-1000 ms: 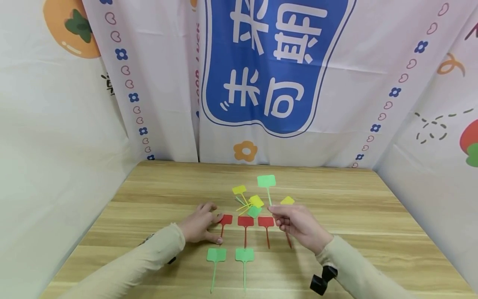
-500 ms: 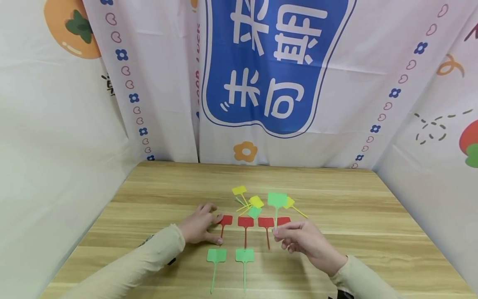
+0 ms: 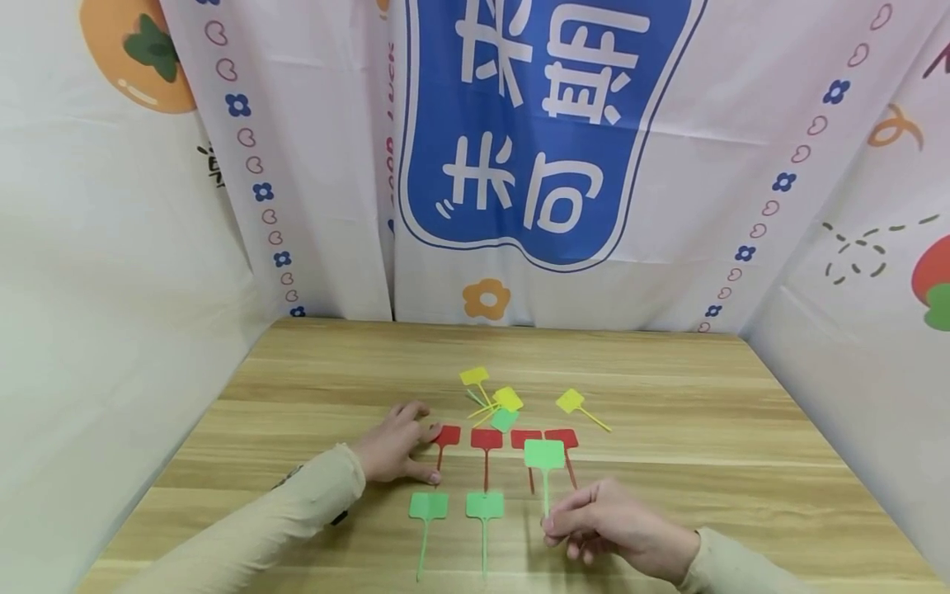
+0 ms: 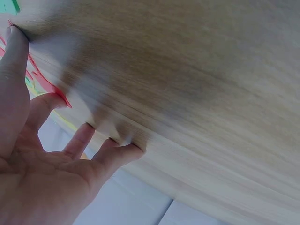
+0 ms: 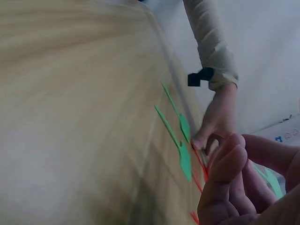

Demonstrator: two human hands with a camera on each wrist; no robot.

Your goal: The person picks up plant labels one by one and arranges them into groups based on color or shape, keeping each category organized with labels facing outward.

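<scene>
My right hand (image 3: 619, 530) pinches the stem of a green T-shaped plant label (image 3: 544, 454) between thumb and forefinger. The label's head stands up in front of the row of red labels, overlapping one red label (image 3: 526, 438) in the head view. In the right wrist view the fingers hide most of the stem. My left hand (image 3: 393, 445) rests on the table with fingers spread. Its index fingertip touches the head of the leftmost red label (image 3: 449, 436), and its thumb lies by that label's stem. Two green labels (image 3: 428, 505) lie side by side in front of the red row.
Behind the red row is a small pile of yellow labels (image 3: 508, 398) and green labels (image 3: 505, 420). One yellow label (image 3: 571, 401) lies apart to its right. The wooden table (image 3: 705, 396) is bounded by printed cloth (image 3: 334, 247) at the back and both sides.
My right hand has brought the green label from beside the pile toward me, past the red row, uncovering the rightmost red label and the single yellow one. The left hand stays put.
</scene>
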